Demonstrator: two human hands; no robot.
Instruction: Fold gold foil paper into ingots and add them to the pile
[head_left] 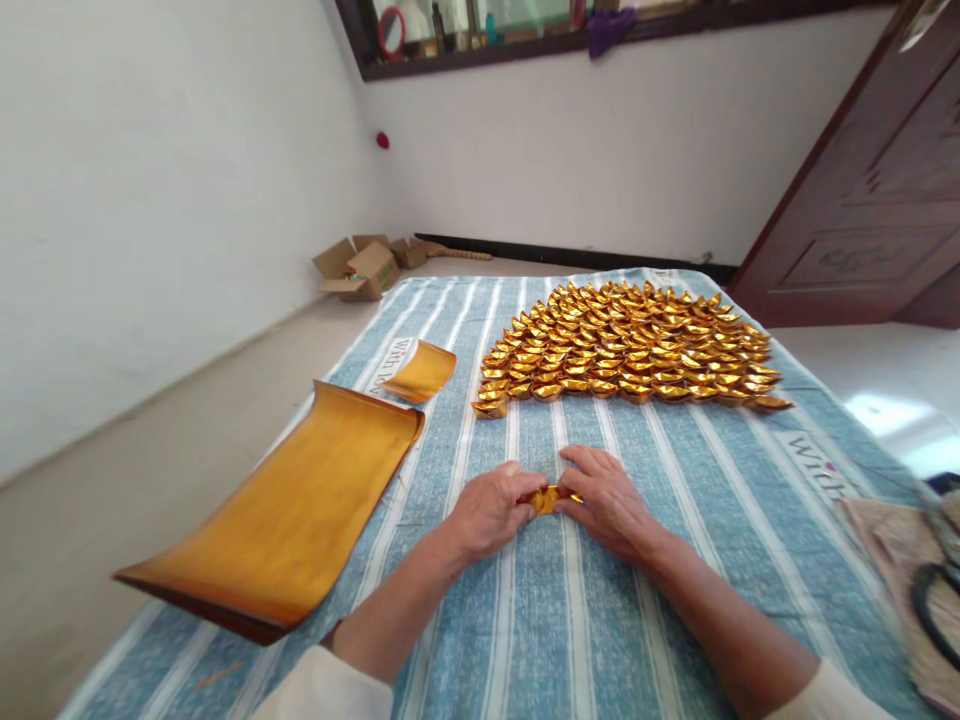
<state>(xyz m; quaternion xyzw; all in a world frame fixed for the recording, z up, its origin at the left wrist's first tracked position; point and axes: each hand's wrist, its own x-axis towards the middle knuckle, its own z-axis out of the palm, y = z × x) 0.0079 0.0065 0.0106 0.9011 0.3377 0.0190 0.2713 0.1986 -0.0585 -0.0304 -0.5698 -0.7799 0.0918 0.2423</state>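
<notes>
Between my two hands, just above the striped cloth (pixel 536 620), is a small folded gold foil paper ingot (pixel 548 499). My left hand (pixel 491 508) pinches its left end between thumb and fingers. At its right end, my right hand (pixel 606 500) grips it the same way, with the upper fingers stretched out a little. The ends of the piece are hidden under my fingertips. Beyond my hands, many finished-looking gold paper ingots (pixel 630 350) sit packed in overlapping rows. To the left lie a large curled stack of gold paper (pixel 292 500) and a smaller gold sheet (pixel 422 372).
Past the table's far left corner, an open cardboard box (pixel 364 268) stands on the floor. A beige cloth (pixel 896 570) with a black-handled tool (pixel 926 605) lies at the right edge. White walls, a window ledge (pixel 510 55) and a brown door (pixel 862 190) surround the table.
</notes>
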